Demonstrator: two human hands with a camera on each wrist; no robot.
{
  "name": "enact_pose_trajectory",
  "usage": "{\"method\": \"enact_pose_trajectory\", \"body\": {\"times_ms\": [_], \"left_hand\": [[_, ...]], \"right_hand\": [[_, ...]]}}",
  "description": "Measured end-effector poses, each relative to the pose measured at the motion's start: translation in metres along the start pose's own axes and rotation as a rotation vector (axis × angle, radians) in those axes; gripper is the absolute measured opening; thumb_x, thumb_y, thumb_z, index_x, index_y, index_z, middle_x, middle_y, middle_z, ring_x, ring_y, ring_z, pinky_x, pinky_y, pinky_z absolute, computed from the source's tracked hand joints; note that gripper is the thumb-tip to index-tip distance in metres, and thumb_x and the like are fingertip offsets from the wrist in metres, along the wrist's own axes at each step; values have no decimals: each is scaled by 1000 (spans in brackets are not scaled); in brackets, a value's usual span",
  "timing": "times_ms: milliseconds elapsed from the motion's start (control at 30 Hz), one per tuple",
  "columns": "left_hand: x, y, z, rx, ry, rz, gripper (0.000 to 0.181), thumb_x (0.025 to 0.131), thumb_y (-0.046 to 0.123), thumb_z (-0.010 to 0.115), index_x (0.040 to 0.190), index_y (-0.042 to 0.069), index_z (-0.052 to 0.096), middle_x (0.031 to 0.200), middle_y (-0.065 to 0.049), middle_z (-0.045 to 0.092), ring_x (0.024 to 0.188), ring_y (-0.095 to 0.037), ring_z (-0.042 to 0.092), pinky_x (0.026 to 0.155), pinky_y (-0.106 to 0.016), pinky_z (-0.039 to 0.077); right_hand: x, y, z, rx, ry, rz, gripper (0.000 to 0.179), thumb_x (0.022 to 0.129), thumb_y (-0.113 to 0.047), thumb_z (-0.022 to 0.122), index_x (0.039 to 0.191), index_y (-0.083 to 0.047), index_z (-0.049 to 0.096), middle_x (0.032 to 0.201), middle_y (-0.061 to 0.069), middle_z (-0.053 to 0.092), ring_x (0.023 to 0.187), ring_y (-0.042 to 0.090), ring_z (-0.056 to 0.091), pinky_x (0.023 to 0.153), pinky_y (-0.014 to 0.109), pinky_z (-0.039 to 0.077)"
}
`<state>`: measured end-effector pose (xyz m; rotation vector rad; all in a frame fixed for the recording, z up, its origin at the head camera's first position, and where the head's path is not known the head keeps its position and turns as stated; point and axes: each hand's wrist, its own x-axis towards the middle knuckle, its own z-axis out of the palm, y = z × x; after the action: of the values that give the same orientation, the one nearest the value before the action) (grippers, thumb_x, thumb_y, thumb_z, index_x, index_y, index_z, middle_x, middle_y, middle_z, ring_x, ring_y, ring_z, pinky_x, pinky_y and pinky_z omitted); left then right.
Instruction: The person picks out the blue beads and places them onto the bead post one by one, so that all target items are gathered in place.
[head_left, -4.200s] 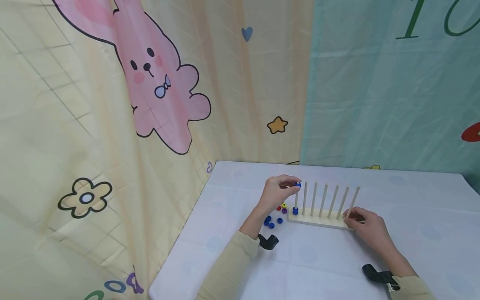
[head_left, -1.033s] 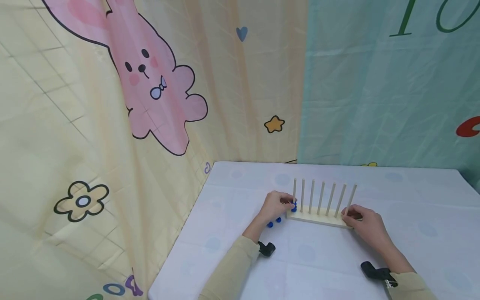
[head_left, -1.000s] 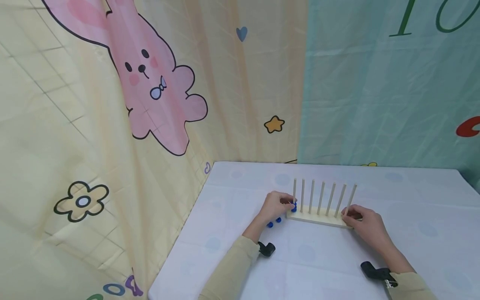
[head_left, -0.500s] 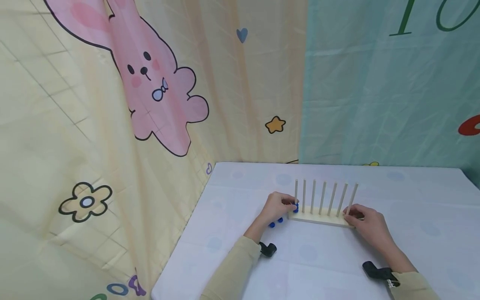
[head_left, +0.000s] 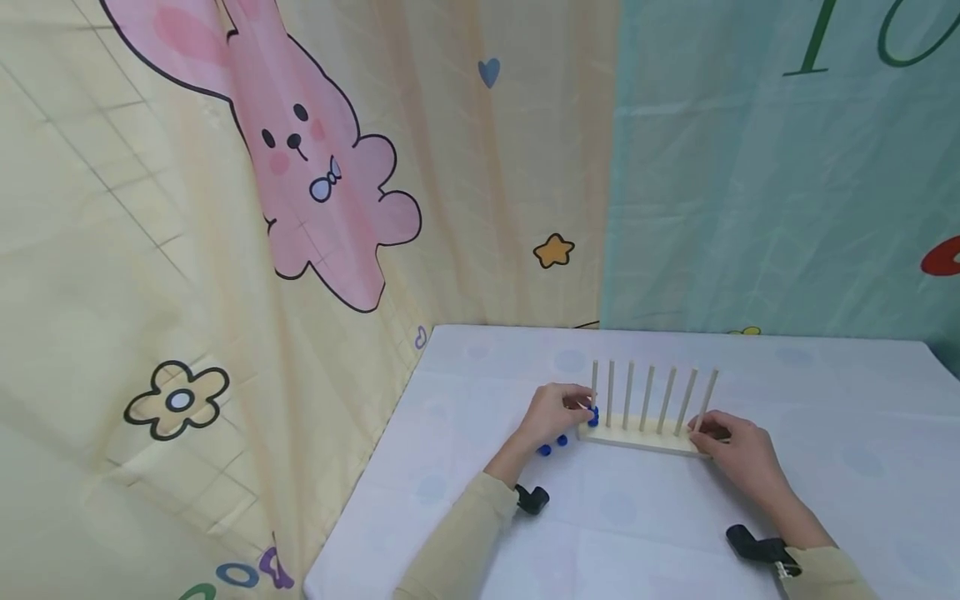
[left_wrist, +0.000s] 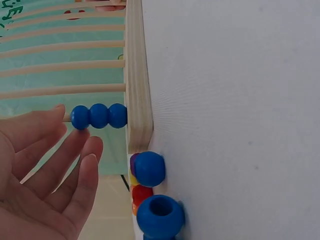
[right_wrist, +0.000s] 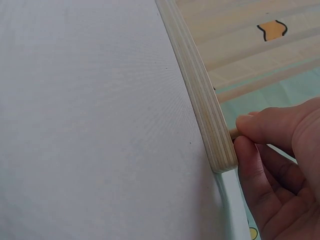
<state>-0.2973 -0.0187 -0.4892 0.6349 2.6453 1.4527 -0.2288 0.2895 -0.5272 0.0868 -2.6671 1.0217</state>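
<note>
A pale wooden bead stand [head_left: 637, 438] with a row of upright pegs stands on the table. Three blue beads [left_wrist: 99, 116] are stacked at the bottom of its leftmost peg [head_left: 595, 377]. My left hand [head_left: 555, 414] has its thumb and forefinger around that peg just above the top bead, and another fingertip lies right at the bead. At the other end, my right hand [head_left: 738, 446] pinches the rightmost peg [head_left: 707, 396] low down, fingers right at the end of the base [right_wrist: 220, 145]. The pegs in between carry no beads.
Loose blue beads [left_wrist: 161, 216] lie on the table beside the stand's left end, partly hidden by the left hand in the head view. Red [left_wrist: 142, 193], yellow and purple beads show among them. Printed curtains [head_left: 480, 183] hang behind the table [head_left: 637, 517].
My left hand has come down from the top of the leftmost peg, and the blue bead it held there now sits on the stack. My right hand has stayed at the rightmost peg.
</note>
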Motion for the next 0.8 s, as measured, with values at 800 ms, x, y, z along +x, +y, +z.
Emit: {"method": "enact_pose_trajectory", "body": {"times_ms": [800], "left_hand": [[-33,-5,-32,156,-101,2,28,88,19,80,116,13,76,98,4,70,87,-6,59,71,-22,52]], "right_hand": [[0,-3,-2,8,-3,3,12,92,-18,75,98,-8,71,93,9,71,89,32,66,66,35,49]]}}
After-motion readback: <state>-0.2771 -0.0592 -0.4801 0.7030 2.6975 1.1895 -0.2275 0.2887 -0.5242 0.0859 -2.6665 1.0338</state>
